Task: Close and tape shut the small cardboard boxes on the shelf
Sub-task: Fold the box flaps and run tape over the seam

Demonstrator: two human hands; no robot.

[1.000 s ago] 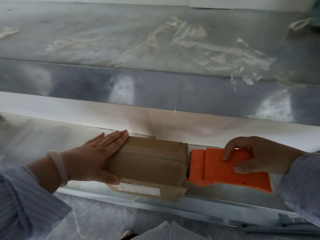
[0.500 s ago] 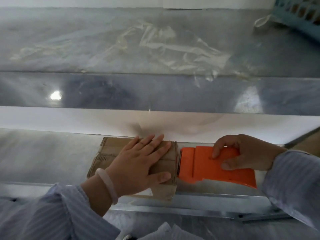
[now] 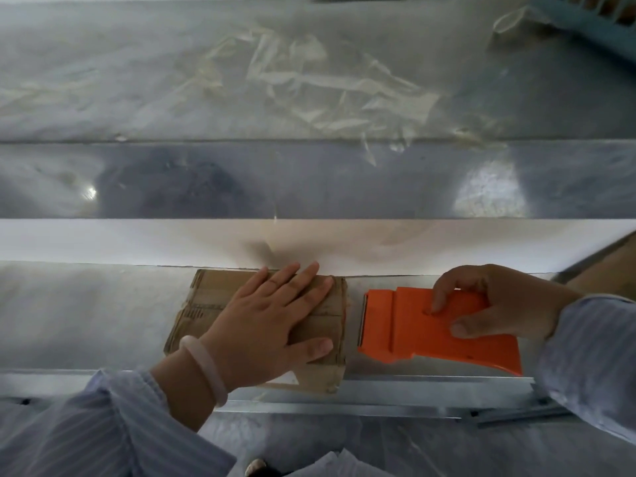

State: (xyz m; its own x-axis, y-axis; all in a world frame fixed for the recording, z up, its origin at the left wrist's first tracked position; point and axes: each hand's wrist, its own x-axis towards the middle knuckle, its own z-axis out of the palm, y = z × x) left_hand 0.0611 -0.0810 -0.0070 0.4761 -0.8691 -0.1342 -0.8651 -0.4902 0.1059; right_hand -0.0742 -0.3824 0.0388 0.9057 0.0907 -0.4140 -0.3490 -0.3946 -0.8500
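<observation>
Small cardboard box (image 3: pixel 213 297) sits on the lower metal shelf (image 3: pixel 86 315), flaps folded down, its near face close to the shelf's front lip.

Left hand (image 3: pixel 268 325) lies flat on the box top. Its fingers are straight and slightly spread, tips reaching the box's far right corner, thumb stretched along the near right edge. The palm covers most of the right half of the lid, so the seam beneath is hidden and I cannot tell how much tape is laid. A pale bangle (image 3: pixel 206 370) circles the wrist, just off the box's near left corner.

Orange tape dispenser (image 3: pixel 413 325) lies just right of the box, its blade end facing the box's right side across a narrow gap, not touching. Right hand (image 3: pixel 499 304) grips the dispenser at the end farthest from the box, fingers curled over its top face and thumb pressed against its near side.

Above and behind the box, the upper shelf (image 3: pixel 103 98) carries crumpled clear tape scraps (image 3: pixel 327 84). Far up and to the right of the box, a corner of a blue basket (image 3: pixel 592 18) shows.
</observation>
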